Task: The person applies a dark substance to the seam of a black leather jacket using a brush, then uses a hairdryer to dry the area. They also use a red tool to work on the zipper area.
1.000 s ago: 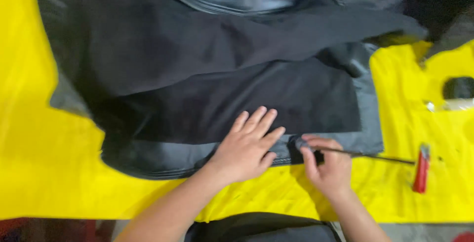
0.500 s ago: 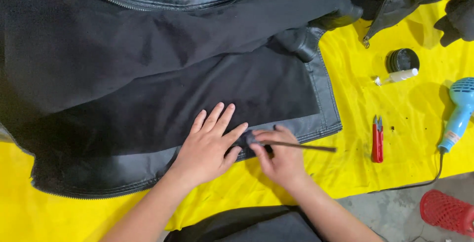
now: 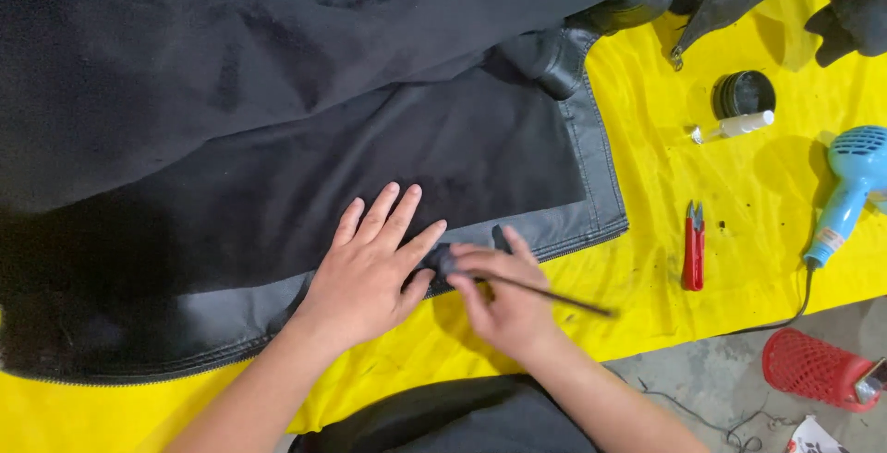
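Left hand [image 3: 370, 273]: pressing flat, fingers spread, on black jacket [image 3: 305, 167] lining near hem; gripping nothing.
Right hand [image 3: 504, 301]: pinching thin dark stick tool [image 3: 545, 296], closed fingers, tip meeting leather hem edge [image 3: 554, 231] just beside my left fingertips.
Risk: tip possibly slipping off hem, smearing yellow cloth [image 3: 674, 185] or poking left fingers; lining possibly creeping if press is easing.
Red snips [image 3: 693, 245], blue hairdryer [image 3: 850, 190]: lying apart.
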